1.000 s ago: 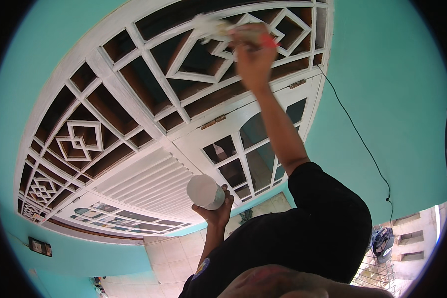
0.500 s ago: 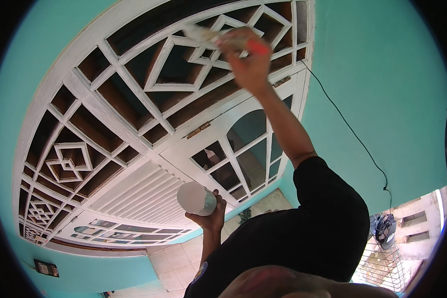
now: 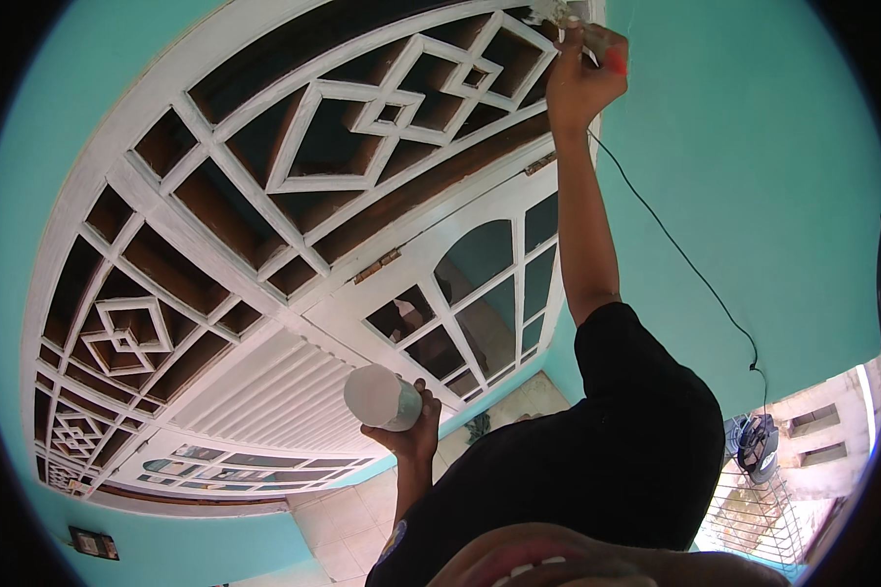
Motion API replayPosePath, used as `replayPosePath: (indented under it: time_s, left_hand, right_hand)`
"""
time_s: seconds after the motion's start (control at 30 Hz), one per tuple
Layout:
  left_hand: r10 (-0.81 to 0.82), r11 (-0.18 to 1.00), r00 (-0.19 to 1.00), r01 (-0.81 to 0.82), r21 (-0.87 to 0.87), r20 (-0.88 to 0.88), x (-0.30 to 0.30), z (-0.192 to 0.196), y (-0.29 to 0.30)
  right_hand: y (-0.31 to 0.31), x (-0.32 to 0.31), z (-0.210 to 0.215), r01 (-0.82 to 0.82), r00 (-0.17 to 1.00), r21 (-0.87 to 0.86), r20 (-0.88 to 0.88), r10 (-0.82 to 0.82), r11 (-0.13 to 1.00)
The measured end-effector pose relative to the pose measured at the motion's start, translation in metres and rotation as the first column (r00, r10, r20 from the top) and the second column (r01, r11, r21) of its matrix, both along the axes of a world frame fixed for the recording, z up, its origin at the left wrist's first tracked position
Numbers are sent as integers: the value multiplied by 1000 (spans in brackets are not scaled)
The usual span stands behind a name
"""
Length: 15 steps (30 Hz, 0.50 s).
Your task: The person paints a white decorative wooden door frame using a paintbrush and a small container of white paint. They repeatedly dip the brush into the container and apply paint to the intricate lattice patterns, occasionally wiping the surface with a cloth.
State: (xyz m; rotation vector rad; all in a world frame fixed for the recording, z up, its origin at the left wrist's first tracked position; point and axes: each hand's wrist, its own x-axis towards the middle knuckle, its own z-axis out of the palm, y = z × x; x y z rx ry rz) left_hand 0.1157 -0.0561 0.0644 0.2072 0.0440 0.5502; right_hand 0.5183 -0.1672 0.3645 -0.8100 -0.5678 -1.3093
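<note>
High at the right end of the white wooden lattice (image 3: 323, 184), my right hand (image 3: 585, 83) grips a paintbrush (image 3: 550, 12) with pale, paint-coated bristles and some red on its handle. The bristles are close to the frame's upper right corner; whether they touch the wood I cannot tell. Lower down, my left hand (image 3: 421, 428) is wrapped around a pale, cup-like container (image 3: 384, 397). A whitish surface shows at its round end, and its contents are not clear. Brown wood shows on the inner edges of the lattice openings.
Below the lattice are a white door (image 3: 413, 262) with glass panes and a white slatted panel (image 3: 269, 391). A black cable (image 3: 682, 251) hangs along the turquoise wall (image 3: 744, 176). A wire rack (image 3: 754, 514) stands at the lower right, and a small dark box (image 3: 93, 543) is on the left wall.
My right hand has moved up and to the right with the paintbrush, from the middle of the lattice to its right end. My left hand still holds the container in nearly the same place.
</note>
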Motion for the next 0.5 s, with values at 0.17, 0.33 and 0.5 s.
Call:
replayPosePath:
  time_s: [0.17, 0.33, 0.5]
  left_hand:
    - [-22, 1000, 998, 23, 17, -56, 4, -8, 2]
    - [-13, 999, 999, 15, 40, -45, 7, -5, -1]
    - [11, 1000, 999, -13, -26, -49, 9, -2, -7]
  right_hand:
    - [33, -45, -10, -50, 967, -485, 195, 164, 873]
    - [-9, 13, 5, -425, 905, -179, -81, 417, 888]
    - [-16, -5, 5, -549, 836, -7, -12, 549, 836]
